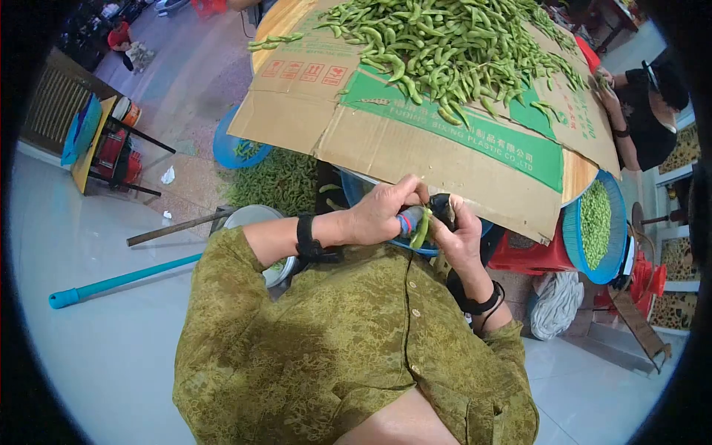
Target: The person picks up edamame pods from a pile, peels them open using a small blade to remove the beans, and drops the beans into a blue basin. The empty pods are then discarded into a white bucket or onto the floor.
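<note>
fingers pinch a slim, curved green pod near creased cardboard.

Left hand and right hand grip one green pod beside the cardboard. Heap of pods lies on top; blue basket at right contains shelled beans.

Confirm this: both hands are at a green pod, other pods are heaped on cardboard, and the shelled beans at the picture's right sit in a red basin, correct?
Not quite: the head view shows the basin of shelled beans is blue, not red. The left hand and right hand are at a green pod, with other pods on cardboard.
</note>
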`<state>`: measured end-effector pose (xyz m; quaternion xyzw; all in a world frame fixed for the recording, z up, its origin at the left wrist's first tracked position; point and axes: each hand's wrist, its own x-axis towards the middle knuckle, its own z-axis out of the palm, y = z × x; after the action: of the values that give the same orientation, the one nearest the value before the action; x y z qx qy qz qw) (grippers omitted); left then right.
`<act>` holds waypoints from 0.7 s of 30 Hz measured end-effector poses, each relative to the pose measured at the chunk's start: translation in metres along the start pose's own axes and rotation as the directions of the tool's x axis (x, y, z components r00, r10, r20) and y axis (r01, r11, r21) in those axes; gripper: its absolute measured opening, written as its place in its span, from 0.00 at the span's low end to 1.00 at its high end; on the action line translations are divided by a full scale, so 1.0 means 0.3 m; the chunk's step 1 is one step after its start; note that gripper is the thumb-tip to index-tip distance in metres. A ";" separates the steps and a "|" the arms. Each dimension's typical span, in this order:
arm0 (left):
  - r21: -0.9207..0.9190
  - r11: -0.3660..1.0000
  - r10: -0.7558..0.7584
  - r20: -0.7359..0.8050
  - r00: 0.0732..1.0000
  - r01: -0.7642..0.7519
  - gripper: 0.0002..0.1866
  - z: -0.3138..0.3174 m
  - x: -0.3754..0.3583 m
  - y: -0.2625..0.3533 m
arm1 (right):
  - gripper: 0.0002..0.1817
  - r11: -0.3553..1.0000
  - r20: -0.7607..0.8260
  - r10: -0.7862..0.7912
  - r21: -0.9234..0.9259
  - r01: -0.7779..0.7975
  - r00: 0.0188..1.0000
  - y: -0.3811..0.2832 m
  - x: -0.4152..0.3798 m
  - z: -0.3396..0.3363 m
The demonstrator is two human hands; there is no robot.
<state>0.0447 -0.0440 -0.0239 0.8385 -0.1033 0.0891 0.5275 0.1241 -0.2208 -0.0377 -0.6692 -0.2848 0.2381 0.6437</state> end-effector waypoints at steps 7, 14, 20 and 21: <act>-0.317 0.927 -0.199 0.041 0.979 0.202 0.07 0.009 0.002 0.009 | 0.11 0.953 0.040 -0.175 -0.242 0.179 0.984 0.055 -0.002 -0.014; -0.688 0.538 -0.306 0.379 0.873 0.487 0.04 -0.016 -0.011 -0.019 | 0.10 0.885 0.251 -0.331 -0.251 0.391 0.910 0.001 0.019 -0.037; -0.757 0.363 -0.330 0.441 0.835 0.543 0.05 -0.062 -0.043 -0.048 | 0.11 0.889 0.196 -0.260 -0.332 0.314 0.945 0.010 0.010 -0.069; -0.497 0.702 -0.335 0.402 0.852 0.510 0.04 -0.124 -0.044 -0.001 | 0.12 0.862 0.197 -0.256 -0.397 0.316 0.946 0.012 0.009 -0.076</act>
<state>0.0305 -0.0091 -0.0118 0.6378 -0.0023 -0.1920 0.7458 0.1419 -0.2354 -0.0399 -0.7250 -0.4697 0.1179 0.4898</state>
